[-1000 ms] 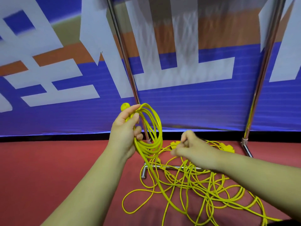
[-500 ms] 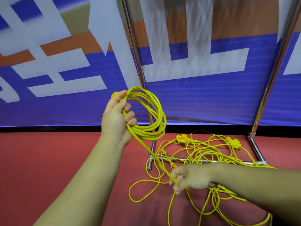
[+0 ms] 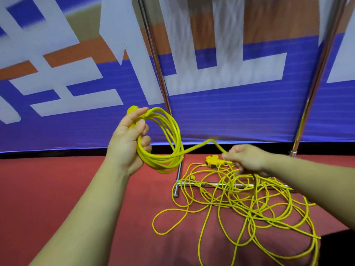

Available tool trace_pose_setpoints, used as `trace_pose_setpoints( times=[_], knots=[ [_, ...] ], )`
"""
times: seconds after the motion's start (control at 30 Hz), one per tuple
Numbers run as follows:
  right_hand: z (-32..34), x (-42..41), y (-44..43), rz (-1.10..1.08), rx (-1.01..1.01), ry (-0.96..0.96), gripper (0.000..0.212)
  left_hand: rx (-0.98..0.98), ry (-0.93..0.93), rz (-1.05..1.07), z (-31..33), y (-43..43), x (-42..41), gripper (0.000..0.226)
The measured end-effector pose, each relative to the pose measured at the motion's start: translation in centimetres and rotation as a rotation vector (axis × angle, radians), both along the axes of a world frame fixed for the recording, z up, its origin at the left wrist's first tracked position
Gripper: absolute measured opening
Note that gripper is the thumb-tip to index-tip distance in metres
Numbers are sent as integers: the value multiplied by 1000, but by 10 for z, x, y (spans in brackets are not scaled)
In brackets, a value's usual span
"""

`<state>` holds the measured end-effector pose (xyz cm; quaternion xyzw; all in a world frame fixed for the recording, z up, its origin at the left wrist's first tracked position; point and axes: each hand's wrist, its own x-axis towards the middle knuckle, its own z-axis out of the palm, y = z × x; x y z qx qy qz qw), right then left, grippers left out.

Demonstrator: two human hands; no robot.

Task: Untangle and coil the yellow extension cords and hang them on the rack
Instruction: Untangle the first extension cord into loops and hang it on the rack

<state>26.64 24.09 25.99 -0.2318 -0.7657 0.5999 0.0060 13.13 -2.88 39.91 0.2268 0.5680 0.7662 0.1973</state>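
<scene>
My left hand [image 3: 128, 143] grips a coil of yellow extension cord [image 3: 169, 139] of several loops, held up in front of the banner, with a yellow plug end poking out above the fingers. A strand runs from the coil to my right hand [image 3: 247, 160], which pinches it at chest height. Below lies the tangled yellow cord pile [image 3: 249, 204] on the red floor, draped over the rack's base bar. A yellow multi-socket end [image 3: 212, 161] lies at the pile's far edge. The metal rack [image 3: 159, 73] rises behind the coil.
The rack's second upright [image 3: 315, 89] stands at the right, its base bar [image 3: 207, 184] running along the floor. A blue, white and orange banner [image 3: 230, 116] fills the background. Red carpet [image 3: 48, 189] spreads to the left.
My right hand has risen from the floor pile, drawing the strand up and right toward the coil's level. The left hand keeps holding the coil, now a bit lower.
</scene>
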Motion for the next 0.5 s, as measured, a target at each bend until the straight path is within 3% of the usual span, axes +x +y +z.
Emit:
trace_pose_setpoints(
  times=[0.1, 0.2, 0.33, 0.5],
  knots=[
    [34, -8, -1, -251, -232, 99, 30, -76, 66, -20, -3, 11, 11, 33],
    [69, -6, -1, -306, -499, 217, 23, -107, 76, -8, -7, 23, 18, 33],
    [98, 15, 10, -222, -761, 363, 8, -153, 42, 82, -17, 36, 16, 35],
    [97, 38, 37, -32, -801, 349, 10, -204, -26, 226, -38, 42, 2, 34]
  ],
)
